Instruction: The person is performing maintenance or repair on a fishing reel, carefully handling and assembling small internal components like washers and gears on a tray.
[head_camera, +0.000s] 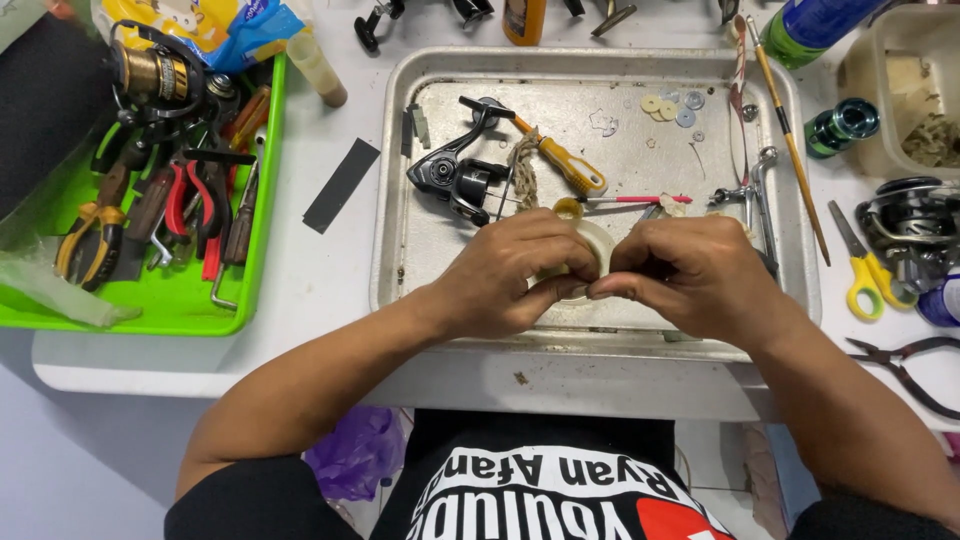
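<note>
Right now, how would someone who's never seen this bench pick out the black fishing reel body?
Start at the big metal tray in the middle of the white table. Look in its left half, just above the left hand: the fishing reel body lies there on its side. It is the only black, bulky piece in the tray, beside a yellow-handled tool and a bit of frayed cord.

A single head-worn camera looks almost straight down from above the person's chest, close over the white worktop (330, 300). The metal tray (400, 290) fills the middle of the frame, forearms entering from the bottom edge (no second view shares the scene).
</note>
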